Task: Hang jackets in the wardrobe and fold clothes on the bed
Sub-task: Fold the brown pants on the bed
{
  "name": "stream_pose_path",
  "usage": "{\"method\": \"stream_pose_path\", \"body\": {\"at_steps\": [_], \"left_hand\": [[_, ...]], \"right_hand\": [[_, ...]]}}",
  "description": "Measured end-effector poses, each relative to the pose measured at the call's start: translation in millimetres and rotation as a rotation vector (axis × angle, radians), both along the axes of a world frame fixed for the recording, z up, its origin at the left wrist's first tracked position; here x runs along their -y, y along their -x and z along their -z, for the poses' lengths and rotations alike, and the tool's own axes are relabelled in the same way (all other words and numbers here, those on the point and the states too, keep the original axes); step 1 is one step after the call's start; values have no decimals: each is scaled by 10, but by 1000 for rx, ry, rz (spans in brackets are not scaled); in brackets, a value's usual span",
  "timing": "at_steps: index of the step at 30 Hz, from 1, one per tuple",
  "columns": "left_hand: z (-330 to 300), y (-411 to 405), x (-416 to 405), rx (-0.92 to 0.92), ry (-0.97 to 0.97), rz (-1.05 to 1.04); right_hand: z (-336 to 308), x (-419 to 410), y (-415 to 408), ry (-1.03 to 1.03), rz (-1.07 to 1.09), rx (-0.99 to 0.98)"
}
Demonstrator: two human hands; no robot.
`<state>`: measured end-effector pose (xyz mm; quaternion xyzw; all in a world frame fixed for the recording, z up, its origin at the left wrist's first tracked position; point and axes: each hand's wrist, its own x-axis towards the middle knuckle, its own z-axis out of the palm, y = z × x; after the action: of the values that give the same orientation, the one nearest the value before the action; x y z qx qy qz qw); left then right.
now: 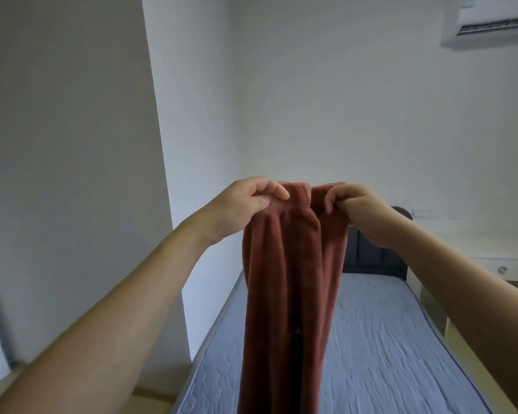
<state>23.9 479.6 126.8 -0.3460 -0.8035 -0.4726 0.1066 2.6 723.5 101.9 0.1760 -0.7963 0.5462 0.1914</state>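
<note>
Head view shows one rust-brown fleece garment (293, 282) dangling above the bed (386, 339), top edge pinched by both grips, left hand (245, 204) and right hand (356, 210), so I'd keep that edge level while lowering it flat for folding.

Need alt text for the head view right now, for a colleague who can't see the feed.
Both hands hold a rust-brown fleece garment up by its top edge, the left hand and right hand each pinching it close together, so it hangs in long folds over a bed with a blue-grey mattress. Behind are white walls, a dark headboard and an air conditioner at upper right.
</note>
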Motion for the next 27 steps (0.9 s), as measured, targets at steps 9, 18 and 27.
{"method": "stream_pose_path", "body": {"at_steps": [9, 18, 27], "left_hand": [[106, 28, -61, -55, -119, -92], [444, 57, 98, 77, 378, -248], [885, 73, 493, -552, 694, -884]], "right_hand": [[-99, 144, -295, -177, -338, 114], [108, 356, -357, -183, 61, -100], [513, 798, -525, -140, 154, -251]]}}
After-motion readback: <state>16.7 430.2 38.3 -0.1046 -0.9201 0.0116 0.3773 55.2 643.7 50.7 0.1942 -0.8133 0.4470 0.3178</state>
